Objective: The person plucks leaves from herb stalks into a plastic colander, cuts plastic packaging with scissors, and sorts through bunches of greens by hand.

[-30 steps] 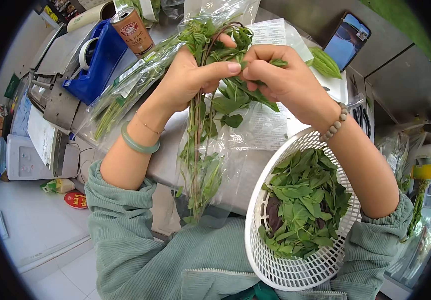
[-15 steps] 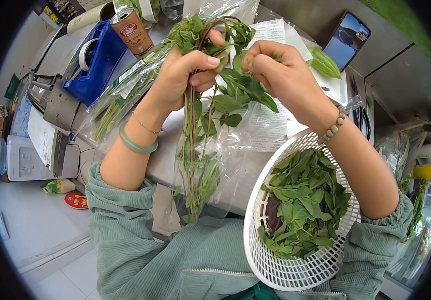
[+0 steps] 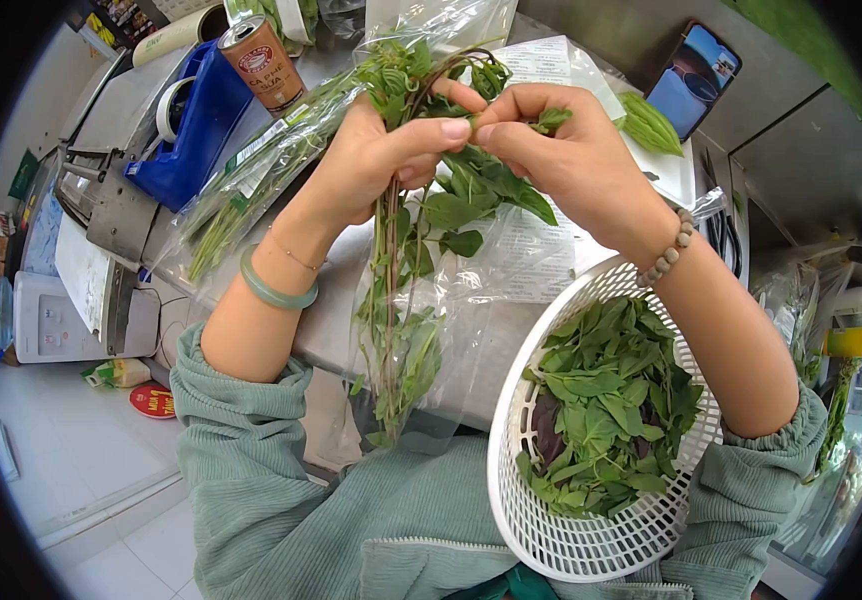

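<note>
My left hand is closed round a bunch of leafy herb stems, which hang down over a clear plastic bag. Beside it my right hand pinches at the bunch, its thumb and forefinger meeting my left thumb and fingertips. A small green leaf shows within the curled right fingers. Below my right forearm, a white slotted plastic basket holds a heap of plucked green leaves, with a few purple ones among them.
Bagged herbs lie left of my left hand, near a brown drink can and a blue tape dispenser. Printed papers lie on the counter. A phone leans behind a bitter melon at the right.
My right hand has come left and slightly down, so its fingertips now meet those of my left hand. My left hand has shifted slightly right with the bunch. The basket has stayed put.
</note>
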The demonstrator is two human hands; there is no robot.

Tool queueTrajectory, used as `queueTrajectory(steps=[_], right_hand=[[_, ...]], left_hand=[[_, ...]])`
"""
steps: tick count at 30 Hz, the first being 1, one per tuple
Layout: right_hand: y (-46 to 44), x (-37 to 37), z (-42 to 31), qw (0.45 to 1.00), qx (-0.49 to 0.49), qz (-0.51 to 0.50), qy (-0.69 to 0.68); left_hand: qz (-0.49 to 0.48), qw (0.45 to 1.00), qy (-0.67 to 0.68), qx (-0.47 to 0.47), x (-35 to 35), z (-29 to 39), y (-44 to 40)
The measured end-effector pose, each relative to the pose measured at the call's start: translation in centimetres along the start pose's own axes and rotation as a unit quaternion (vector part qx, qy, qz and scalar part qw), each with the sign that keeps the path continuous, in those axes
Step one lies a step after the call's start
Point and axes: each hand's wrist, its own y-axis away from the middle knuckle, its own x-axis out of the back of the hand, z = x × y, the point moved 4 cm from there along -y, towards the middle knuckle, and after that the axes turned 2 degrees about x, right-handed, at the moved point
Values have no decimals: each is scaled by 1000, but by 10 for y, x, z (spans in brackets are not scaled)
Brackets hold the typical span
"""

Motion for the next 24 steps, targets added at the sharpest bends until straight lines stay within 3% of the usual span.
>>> queueTrajectory(steps=[3, 8, 12, 17, 20, 24], right_hand=[[-2, -1, 2, 999, 54, 2, 5], [1, -1, -1, 998, 20, 3, 55], [1, -3, 2, 995, 60, 22, 81], [-3, 4, 4, 993, 95, 66, 40], [-4, 7, 7, 997, 47, 59, 4], [-3, 0, 6, 994, 80, 40, 68]], left_hand=[[10, 998, -55, -1, -1, 0, 0], [23, 998, -56, 0, 2, -3, -1], [39, 996, -76, -14, 2, -2, 0], [-24, 999, -23, -18, -3, 0, 1], [-40, 999, 12, -14, 0, 2, 0], [-43, 997, 55, -14, 6, 2, 0]])
